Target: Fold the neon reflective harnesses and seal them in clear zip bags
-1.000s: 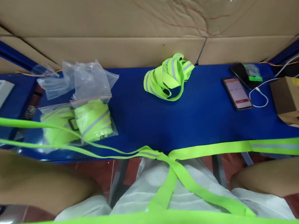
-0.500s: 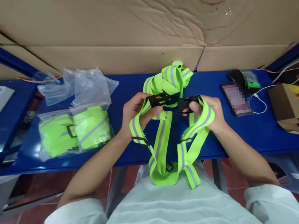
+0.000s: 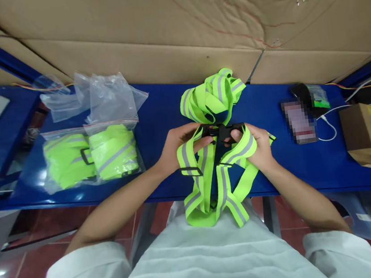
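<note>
My left hand (image 3: 182, 145) grips the left half of a black buckle (image 3: 209, 131), and my right hand (image 3: 256, 146) pinches the other half (image 3: 228, 133). The two halves meet end to end; whether they are locked together is too small to tell. From the buckle a neon green strap with a grey reflective stripe (image 3: 224, 188) hangs in loops over the table edge, with black sliders on it. Behind my hands a bundle of the same green strap (image 3: 216, 95) lies on the blue table (image 3: 158, 110).
Two clear bags with folded green straps (image 3: 68, 160) (image 3: 114, 152) lie at the left, below loose plastic bags (image 3: 111, 96). At the right are a phone (image 3: 300, 120), a white cable (image 3: 331, 128) and a cardboard box (image 3: 360, 129). Cardboard (image 3: 148, 58) stands behind.
The two buckle halves, apart before, have come together between my hands. My left hand has moved right, and the right hand slightly left. The camera view has shifted a little.
</note>
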Motion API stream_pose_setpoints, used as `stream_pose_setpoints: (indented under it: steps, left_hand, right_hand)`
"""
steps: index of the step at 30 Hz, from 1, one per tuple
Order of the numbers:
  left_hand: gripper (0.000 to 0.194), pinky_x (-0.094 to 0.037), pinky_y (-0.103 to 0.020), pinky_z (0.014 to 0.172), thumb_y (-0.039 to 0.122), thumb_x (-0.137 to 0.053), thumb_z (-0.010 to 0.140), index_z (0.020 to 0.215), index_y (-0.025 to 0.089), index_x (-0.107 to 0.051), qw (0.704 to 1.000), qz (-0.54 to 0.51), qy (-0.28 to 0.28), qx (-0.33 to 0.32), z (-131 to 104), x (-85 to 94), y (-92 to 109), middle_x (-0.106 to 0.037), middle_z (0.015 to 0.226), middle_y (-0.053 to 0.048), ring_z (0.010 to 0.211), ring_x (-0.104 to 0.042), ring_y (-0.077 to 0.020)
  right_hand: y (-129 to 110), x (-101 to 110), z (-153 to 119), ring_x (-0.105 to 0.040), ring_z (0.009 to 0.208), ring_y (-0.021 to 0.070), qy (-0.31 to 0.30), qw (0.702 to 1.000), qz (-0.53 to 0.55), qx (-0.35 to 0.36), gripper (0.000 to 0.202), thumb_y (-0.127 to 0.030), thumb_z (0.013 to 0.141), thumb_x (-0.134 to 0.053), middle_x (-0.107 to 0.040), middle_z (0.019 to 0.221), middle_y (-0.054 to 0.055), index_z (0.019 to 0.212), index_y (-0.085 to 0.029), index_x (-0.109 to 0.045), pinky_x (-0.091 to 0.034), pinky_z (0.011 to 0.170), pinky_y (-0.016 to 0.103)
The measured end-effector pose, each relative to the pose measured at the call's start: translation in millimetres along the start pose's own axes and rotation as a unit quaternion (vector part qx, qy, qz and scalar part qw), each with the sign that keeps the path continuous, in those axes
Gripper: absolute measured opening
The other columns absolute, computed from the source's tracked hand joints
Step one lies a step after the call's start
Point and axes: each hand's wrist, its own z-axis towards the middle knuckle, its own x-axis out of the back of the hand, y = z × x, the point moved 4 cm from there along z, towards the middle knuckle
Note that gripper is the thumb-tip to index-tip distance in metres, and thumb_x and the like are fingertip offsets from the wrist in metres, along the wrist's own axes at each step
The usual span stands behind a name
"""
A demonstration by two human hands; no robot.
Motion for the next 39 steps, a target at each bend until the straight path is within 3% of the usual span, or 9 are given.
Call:
stream_pose_setpoints:
  steps: [4, 9, 14, 18, 23, 26, 29, 33, 39]
  left_hand:
    - [0.047, -0.054, -0.026, 0.067, 0.054, -0.089, 0.075, 0.099, 0.014, -0.081, 1.0, 0.003, 0.001, 0.017, 1.7, 2.0, -1.7, -0.078, 0.088, -0.005, 0.079, -0.07, -0.0206]
    - [0.042, -0.054, -0.026, 0.07, 0.051, -0.087, 0.079, 0.101, 0.015, -0.081, 0.999, 0.015, -0.035, 0.002, -1.7, -2.9, -6.0, -0.078, 0.089, -0.004, 0.08, -0.071, -0.0204]
    - [0.041, -0.058, -0.028, 0.077, 0.05, -0.082, 0.084, 0.107, 0.015, -0.081, 0.997, 0.006, -0.074, -0.004, -6.3, -12.6, -10.0, -0.08, 0.096, -0.006, 0.087, -0.075, -0.023]
    - [0.032, -0.057, -0.028, 0.077, 0.043, -0.078, 0.09, 0.106, 0.016, -0.08, 0.991, 0.096, -0.004, -0.09, -5.8, -4.4, 9.0, -0.079, 0.095, -0.007, 0.082, -0.072, -0.0192]
    - [0.023, -0.057, -0.028, 0.083, 0.029, -0.07, 0.097, 0.117, 0.021, -0.076, 0.905, 0.281, 0.184, -0.261, -22.9, 5.0, 50.3, -0.072, 0.101, -0.006, 0.09, -0.069, -0.0172]
    - [0.03, -0.056, -0.024, 0.082, 0.022, -0.062, 0.102, 0.13, 0.024, -0.07, 0.88, 0.33, 0.157, -0.302, -33.9, -10.6, 59.6, -0.067, 0.111, -0.006, 0.096, -0.069, -0.0158]
    - [0.036, -0.055, -0.023, 0.084, 0.016, -0.052, 0.105, 0.14, 0.02, -0.063, 0.828, 0.415, 0.12, -0.357, -37.5, -28.5, 66.9, -0.067, 0.113, -0.008, 0.097, -0.07, -0.0166]
    - [0.039, -0.056, -0.026, 0.084, 0.016, -0.046, 0.105, 0.142, 0.013, -0.058, 0.768, 0.504, 0.11, -0.38, -30.6, -39.8, 74.0, -0.068, 0.111, -0.012, 0.097, -0.071, -0.0196]
    - [0.047, -0.059, -0.03, 0.098, 0.011, -0.043, 0.103, 0.15, 0.011, -0.048, 0.843, 0.424, 0.012, -0.332, -34.4, -51.4, 63.6, -0.065, 0.125, -0.016, 0.116, -0.068, -0.0227]
  right_hand:
    - [-1.8, 5.1, 0.0, -0.068, 0.057, 0.0196, 0.042, 0.999, -0.009, -0.009, 0.038, -0.061, 0.085, -0.078, -0.074, 0.073, 0.002, 0.078, -0.024, -0.073, -0.056, 0.048, 0.032]
    - [5.2, 0.0, 1.6, -0.068, 0.06, 0.0204, -0.005, 1.0, -0.006, -0.02, 0.043, -0.066, 0.082, -0.078, -0.073, 0.073, 0.001, 0.077, -0.024, -0.069, -0.055, 0.051, 0.032]
    - [14.2, -8.8, -0.3, -0.071, 0.079, 0.0216, -0.077, 0.995, -0.062, 0.034, 0.034, -0.058, 0.099, -0.061, -0.073, 0.085, 0.003, 0.092, -0.024, -0.067, -0.057, 0.069, 0.034]
    - [9.3, 4.3, 8.1, -0.063, 0.124, 0.0276, -0.113, 0.976, -0.153, 0.11, 0.04, -0.046, 0.099, -0.064, -0.065, 0.134, 0.01, 0.135, -0.027, -0.059, -0.051, 0.107, 0.045]
    - [-18.5, 28.6, 8.6, -0.066, 0.116, 0.0234, -0.043, 0.99, -0.09, 0.095, 0.036, -0.047, 0.106, -0.053, -0.066, 0.13, 0.007, 0.137, -0.031, -0.06, -0.053, 0.103, 0.041]
    - [-45.1, 11.7, -14.5, -0.069, 0.109, 0.0248, -0.118, 0.982, -0.116, 0.095, 0.048, -0.06, 0.106, -0.044, -0.071, 0.123, 0.009, 0.137, -0.028, -0.062, -0.055, 0.097, 0.041]
    - [-71.9, -3.2, -39.4, -0.069, 0.103, 0.0288, -0.078, 0.961, -0.234, 0.128, 0.067, -0.077, 0.094, -0.052, -0.072, 0.117, 0.013, 0.131, -0.023, -0.064, -0.055, 0.093, 0.044]
    - [-75.3, -14.0, -43.8, -0.072, 0.099, 0.0284, -0.108, 0.968, -0.225, 0.039, 0.06, -0.07, 0.086, -0.072, -0.075, 0.111, 0.01, 0.119, -0.021, -0.067, -0.058, 0.089, 0.042]
    - [-44.2, -6.2, -12.0, -0.071, 0.108, 0.0242, -0.193, 0.978, 0.029, -0.074, 0.055, -0.062, 0.086, -0.076, -0.074, 0.115, 0.007, 0.119, -0.02, -0.065, -0.059, 0.091, 0.035]
